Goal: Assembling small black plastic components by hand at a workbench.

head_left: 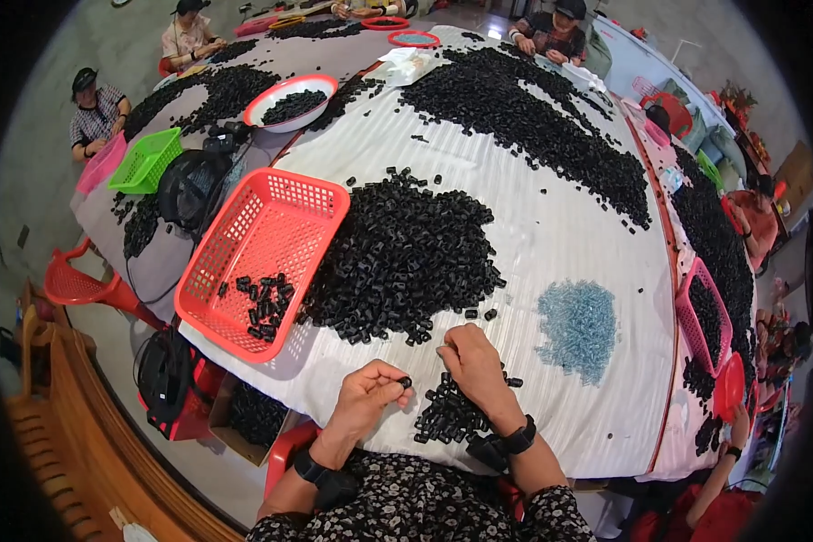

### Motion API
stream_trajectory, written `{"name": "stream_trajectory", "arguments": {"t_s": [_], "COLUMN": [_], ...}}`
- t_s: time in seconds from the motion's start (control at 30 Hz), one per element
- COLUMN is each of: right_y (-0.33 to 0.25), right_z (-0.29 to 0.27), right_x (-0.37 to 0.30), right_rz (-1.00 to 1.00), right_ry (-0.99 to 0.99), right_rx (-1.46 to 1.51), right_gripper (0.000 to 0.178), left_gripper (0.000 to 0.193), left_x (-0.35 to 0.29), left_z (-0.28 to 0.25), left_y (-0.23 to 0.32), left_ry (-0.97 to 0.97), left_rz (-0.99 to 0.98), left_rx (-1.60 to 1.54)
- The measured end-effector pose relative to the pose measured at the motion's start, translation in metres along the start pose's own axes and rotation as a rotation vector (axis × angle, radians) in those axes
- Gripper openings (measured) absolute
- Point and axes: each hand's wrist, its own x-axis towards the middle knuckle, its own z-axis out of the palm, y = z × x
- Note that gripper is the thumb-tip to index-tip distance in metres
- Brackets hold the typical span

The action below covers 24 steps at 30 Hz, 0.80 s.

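My left hand [367, 397] pinches a small black plastic part [406, 383] between thumb and fingertips, close to the table's near edge. To its right my right hand [475, 363] is closed, its fingers curled downward; whatever they hold is hidden. Beneath the right wrist lies a small pile of black parts [447, 411]. Beyond both hands spreads a large heap of similar black parts [402, 253]. A red plastic basket [210, 303] stands left of that heap, with some black parts at its near end. On the right lies a patch of small clear bluish pieces [578, 330].
A red-rimmed white basin [325, 85] of black parts stands farther left, near a green basket [146, 161] and a black fan [192, 190]. A long bank of black parts [533, 113] covers the far table. Pink baskets [712, 334] and several people sit around.
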Motion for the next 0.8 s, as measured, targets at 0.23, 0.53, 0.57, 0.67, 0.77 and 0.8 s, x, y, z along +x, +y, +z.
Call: {"name": "stream_trajectory", "arguments": {"t_s": [0.23, 0.53, 0.57, 0.67, 0.77, 0.8], "right_y": [-0.019, -0.020, -0.019, -0.021, -0.022, -0.027], "right_z": [0.006, 0.030, 0.031, 0.032, 0.025, 0.020], "right_x": [0.016, 0.023, 0.023, 0.024, 0.025, 0.025], "right_rz": [-0.199, -0.213, -0.242, -0.248, -0.137, -0.139], "right_ry": [-0.049, -0.168, -0.156, -0.129, -0.049, -0.053], "right_rx": [-0.080, -0.257, -0.286, -0.245, -0.005, 0.004], "right_gripper": [0.013, 0.008, 0.010, 0.012, 0.012, 0.012], "left_gripper": [0.015, 0.013, 0.014, 0.015, 0.015, 0.014], "left_x": [-0.005, -0.013, -0.012, -0.013, -0.013, -0.013], "left_z": [-0.008, -0.006, -0.007, -0.006, -0.004, -0.004], "left_y": [0.008, 0.013, 0.013, 0.011, 0.012, 0.013], "left_ry": [0.021, 0.062, 0.059, 0.055, 0.061, 0.067], "left_rz": [0.028, 0.042, 0.042, 0.040, 0.037, 0.032], "left_rx": [-0.002, 0.064, 0.058, 0.055, 0.072, 0.085]}}
